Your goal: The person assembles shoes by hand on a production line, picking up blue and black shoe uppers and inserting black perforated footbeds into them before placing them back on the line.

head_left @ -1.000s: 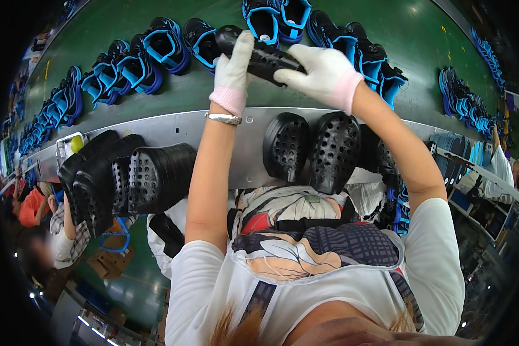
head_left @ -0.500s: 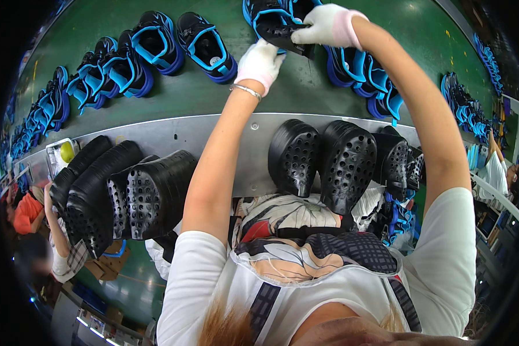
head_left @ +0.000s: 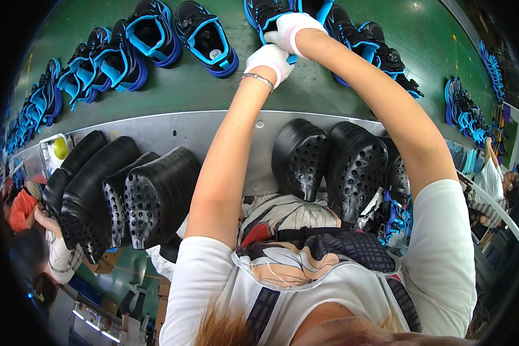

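Both my arms reach far out over the green conveyor belt. My right hand, in a white glove, lies over a black and blue shoe at the belt's far side and grips it. Just below, my gloved left hand, with a metal bracelet at the wrist, is curled against the near end of the same shoe. The shoe rests on the belt among other shoes of the same kind, partly hidden by my hands.
More black and blue shoes line the belt to the left and right. Stacks of black perforated soles lean on the grey metal ledge. A yellow-green ball sits in a clear box. Other people work at left and right.
My hands carried the shoe from above the belt's near part to its far side and lowered it among the other shoes; my arms are now stretched further out.
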The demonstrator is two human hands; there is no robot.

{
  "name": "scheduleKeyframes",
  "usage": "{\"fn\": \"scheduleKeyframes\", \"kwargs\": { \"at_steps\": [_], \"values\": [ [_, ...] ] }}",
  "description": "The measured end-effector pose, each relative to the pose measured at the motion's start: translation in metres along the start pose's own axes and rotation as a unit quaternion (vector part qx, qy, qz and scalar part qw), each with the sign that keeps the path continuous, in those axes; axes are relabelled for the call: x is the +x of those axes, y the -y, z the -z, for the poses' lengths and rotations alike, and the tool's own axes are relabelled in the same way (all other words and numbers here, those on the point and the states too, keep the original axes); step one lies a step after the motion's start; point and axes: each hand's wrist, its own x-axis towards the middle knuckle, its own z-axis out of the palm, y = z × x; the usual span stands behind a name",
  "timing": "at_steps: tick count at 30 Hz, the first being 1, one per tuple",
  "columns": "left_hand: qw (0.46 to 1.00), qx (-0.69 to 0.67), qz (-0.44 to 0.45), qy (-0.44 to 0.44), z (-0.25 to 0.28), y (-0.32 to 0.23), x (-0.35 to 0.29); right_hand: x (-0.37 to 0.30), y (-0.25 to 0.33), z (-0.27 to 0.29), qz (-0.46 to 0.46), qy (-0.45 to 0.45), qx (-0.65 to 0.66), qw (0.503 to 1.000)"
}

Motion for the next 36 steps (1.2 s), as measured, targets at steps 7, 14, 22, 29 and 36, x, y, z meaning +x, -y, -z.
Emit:
{"fn": "scheduleKeyframes", "kwargs": {
  "at_steps": [7,14,22,29,36],
  "values": [
    [0.998,0.045,0.04,-0.012,0.006,-0.016,-0.011,0.045,-0.004,-0.038,0.027,-0.105,-0.001,0.994],
    [0.995,0.073,0.022,-0.06,0.013,-0.02,-0.019,0.037,-0.012,-0.023,0.048,-0.098,0.06,0.992],
    [0.885,0.195,-0.114,-0.406,0.054,-0.027,-0.035,-0.063,-0.121,-0.038,0.177,-0.204,-0.242,0.932],
    [0.928,0.128,-0.264,-0.229,0.024,-0.019,0.056,-0.07,-0.145,-0.039,0.151,-0.262,-0.316,0.899],
    [0.965,0.095,-0.243,-0.012,-0.02,-0.075,-0.007,-0.078,-0.202,-0.015,-0.075,-0.229,-0.343,0.908]
  ]
}}
